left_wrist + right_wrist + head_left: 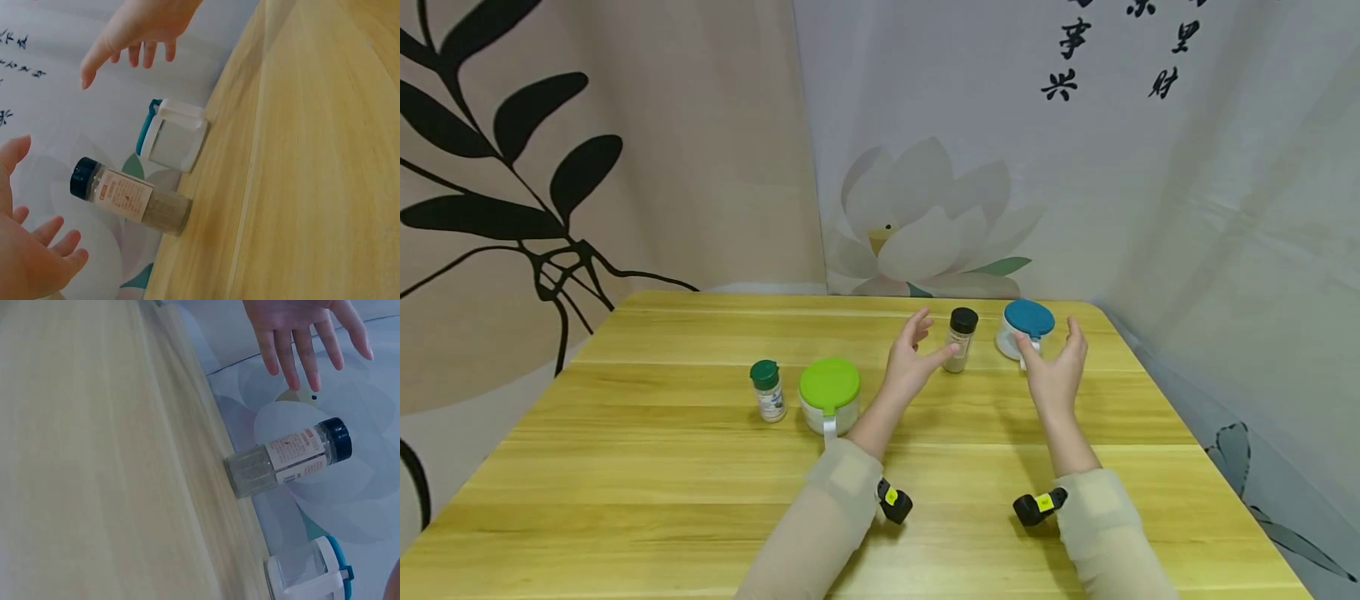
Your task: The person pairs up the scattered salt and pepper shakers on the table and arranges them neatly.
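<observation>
My left hand (910, 362) is raised just left of a black-capped spice bottle (960, 340), its fingers spread and the thumb out toward the bottle. In the left wrist view a gap separates that hand (31, 256) from the upright spice bottle (134, 197), which has a paper label and pale contents. My right hand (1056, 371) hovers in front of a jar with a blue lid (1028, 327), thumb and fingers apart. Whether it touches that jar is hard to tell in the head view; the left wrist view shows the hand (150, 28) apart from it. Both hands hold nothing.
Left of my left arm stand a white jar with a bright green lid (830, 390) and a small bottle with a dark green cap (767, 390). All stand on a wooden table (662, 483). Behind its far edge hangs a printed curtain (737, 167). Each wrist carries a small black camera.
</observation>
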Demonstrator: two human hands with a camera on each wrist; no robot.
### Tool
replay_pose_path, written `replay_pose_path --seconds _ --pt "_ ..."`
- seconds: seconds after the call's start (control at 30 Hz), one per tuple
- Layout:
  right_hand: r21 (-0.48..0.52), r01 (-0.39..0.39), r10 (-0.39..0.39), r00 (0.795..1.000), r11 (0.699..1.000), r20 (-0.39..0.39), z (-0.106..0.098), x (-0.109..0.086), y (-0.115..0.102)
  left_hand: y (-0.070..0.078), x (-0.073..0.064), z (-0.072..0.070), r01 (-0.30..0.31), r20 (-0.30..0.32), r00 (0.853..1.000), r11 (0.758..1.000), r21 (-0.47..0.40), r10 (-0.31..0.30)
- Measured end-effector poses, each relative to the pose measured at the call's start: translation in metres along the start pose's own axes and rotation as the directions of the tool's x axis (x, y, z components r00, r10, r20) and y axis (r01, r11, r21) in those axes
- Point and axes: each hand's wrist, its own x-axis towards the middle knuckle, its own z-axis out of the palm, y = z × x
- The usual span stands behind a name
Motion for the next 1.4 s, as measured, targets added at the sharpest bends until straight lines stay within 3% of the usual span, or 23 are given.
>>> replay_pose_path --seconds 0.3,0.8,1.4 --pt "-0.012 -0.009 0.009 1.000 1.000 0.005 0.003 0.008 0.009 -0.007 0.003 0.005 -0.003 0.002 1.000 1.000 -0.022 0.003" --pt "-0.087 -0.019 0.022 0.999 0.996 0.038 0.008 0.026 0.024 -0.012 0.016 0.013 0.022 -0.018 1.000 0.999 0.030 -0.021" --pt "-0.148 -0.082 0.099 0.989 0.986 0.112 0.013 0.044 0.041 -0.018 0.025 0.023 0.021 -0.011 1.000 0.999 0.039 -0.021"
